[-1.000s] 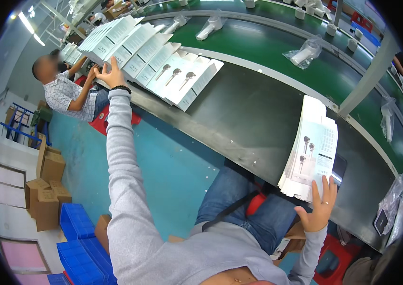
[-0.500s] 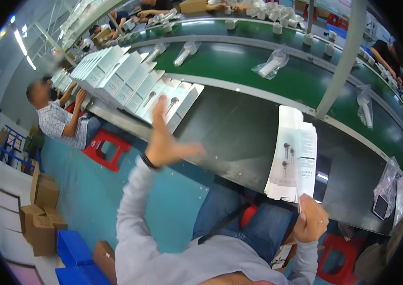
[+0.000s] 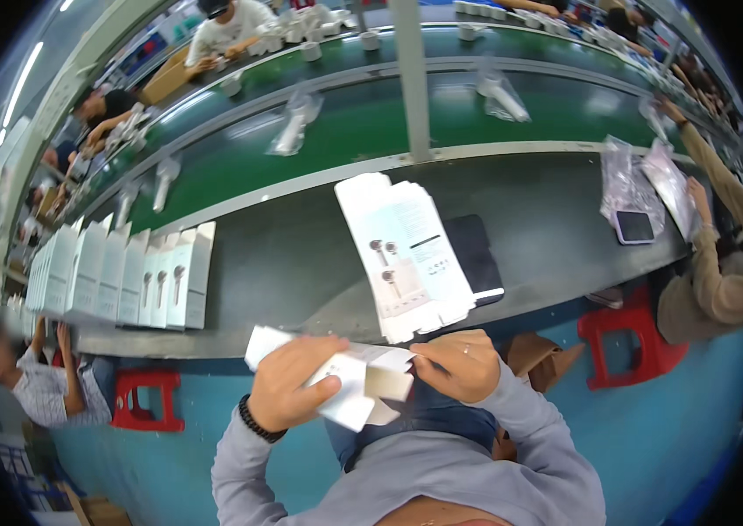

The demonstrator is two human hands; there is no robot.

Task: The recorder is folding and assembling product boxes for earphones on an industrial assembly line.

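Above my lap, just off the bench's near edge, I hold a white cardboard box (image 3: 347, 391) with its end flaps sticking out. My left hand (image 3: 294, 379), with a dark beaded bracelet on the wrist, wraps around its body. The fingers of my right hand (image 3: 463, 364) pinch a flap at its right end. Beyond my hands, a stack of flat printed cartons (image 3: 406, 263) lies on the dark bench (image 3: 293, 254). A row of opened-up standing boxes (image 3: 161, 279) fills the bench's left end.
A dark tablet-like slab (image 3: 474, 259) lies partly under the carton stack. Farther right are a phone (image 3: 633, 228) and plastic bags (image 3: 624, 180). Behind the bench, a green conveyor (image 3: 222, 167) carries bagged white parts past an upright post (image 3: 413, 96). People sit at both sides near red stools (image 3: 630, 342).
My left hand has come back from the row of boxes to my lap and now holds a box. My right hand has moved from the stack to this box. The view has turned right.
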